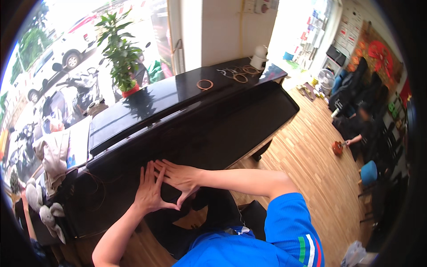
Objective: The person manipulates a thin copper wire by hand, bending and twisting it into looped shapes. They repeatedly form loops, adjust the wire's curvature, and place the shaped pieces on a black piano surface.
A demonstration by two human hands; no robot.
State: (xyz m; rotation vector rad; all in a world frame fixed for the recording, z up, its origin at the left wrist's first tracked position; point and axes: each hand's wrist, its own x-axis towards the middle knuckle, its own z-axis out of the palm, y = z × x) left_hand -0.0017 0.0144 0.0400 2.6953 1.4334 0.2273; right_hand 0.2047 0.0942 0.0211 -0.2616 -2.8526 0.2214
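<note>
My left hand (151, 191) and my right hand (180, 178) rest with fingers outstretched on the closed black fallboard of a piano (222, 129). Their fingertips meet or overlap near the middle, and their thumbs come close together lower down, framing a small gap. Neither hand holds anything. Along the piano's black top lie a copper-colored coil (204, 84) and several more coiled strings (240, 78). Thin loose wires (101, 181) trail on the surface left of my hands.
Grey plush toys (49, 211), cloth (51, 160) and another person's arm (26, 209) are at the left. A potted plant (120, 58) stands behind the piano. At right, a seated person (360, 129) holds an orange ukulele (337, 148) near instrument cases and a blue chair (368, 172).
</note>
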